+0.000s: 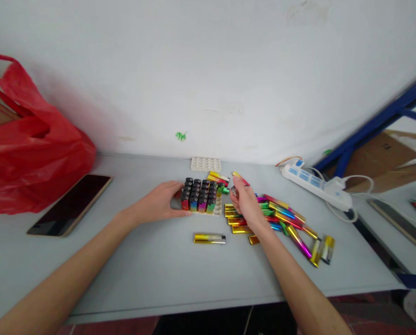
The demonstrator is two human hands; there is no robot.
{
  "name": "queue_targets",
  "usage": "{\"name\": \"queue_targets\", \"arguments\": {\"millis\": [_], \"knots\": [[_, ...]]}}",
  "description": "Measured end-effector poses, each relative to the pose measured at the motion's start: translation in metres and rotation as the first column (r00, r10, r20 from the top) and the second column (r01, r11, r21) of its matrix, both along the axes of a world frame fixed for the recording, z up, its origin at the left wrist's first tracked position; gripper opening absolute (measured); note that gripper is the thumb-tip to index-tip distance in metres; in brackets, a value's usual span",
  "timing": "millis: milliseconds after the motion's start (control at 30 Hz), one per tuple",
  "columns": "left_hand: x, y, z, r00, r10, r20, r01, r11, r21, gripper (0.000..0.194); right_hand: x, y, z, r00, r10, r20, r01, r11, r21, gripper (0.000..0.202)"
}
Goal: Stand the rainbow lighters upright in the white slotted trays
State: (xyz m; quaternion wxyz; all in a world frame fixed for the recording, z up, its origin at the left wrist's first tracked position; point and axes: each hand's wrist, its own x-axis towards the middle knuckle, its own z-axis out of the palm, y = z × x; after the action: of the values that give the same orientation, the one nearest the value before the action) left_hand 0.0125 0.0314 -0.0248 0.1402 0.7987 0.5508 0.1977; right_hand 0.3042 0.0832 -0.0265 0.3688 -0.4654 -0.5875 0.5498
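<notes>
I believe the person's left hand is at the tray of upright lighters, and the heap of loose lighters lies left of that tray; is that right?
Not quite: the head view shows the heap of loose lighters lying right of the tray, near the right hand. The left hand is indeed at the tray of upright lighters.

left hand (164, 200): bare | right hand (246, 201): bare | forearms (89, 251): sleeveless | lap: black clothing (208, 322)
</notes>
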Motion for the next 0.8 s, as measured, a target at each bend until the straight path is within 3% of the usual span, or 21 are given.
{"name": "queue_targets", "arguments": {"millis": [167, 367, 800], "knots": [[0.000, -0.001, 0.002, 0.999, -0.002, -0.042, 0.001, 1.000, -0.015, 0.059, -0.004, -0.002, 0.001, 0.999, -0.048, 0.010, 0.048, 0.999, -0.008, 0.057], [0.000, -0.001, 0.003, 0.999, 0.000, -0.048, -0.002, 0.999, -0.040, 0.062, -0.005, -0.003, 0.007, 0.996, -0.090, -0.028, 0.088, 0.995, -0.041, 0.064], [0.001, -0.002, 0.004, 0.998, 0.008, -0.059, -0.010, 0.999, -0.048, 0.062, -0.004, -0.001, -0.003, 0.996, -0.062, 0.057, 0.056, 0.993, 0.106, 0.059]]}}
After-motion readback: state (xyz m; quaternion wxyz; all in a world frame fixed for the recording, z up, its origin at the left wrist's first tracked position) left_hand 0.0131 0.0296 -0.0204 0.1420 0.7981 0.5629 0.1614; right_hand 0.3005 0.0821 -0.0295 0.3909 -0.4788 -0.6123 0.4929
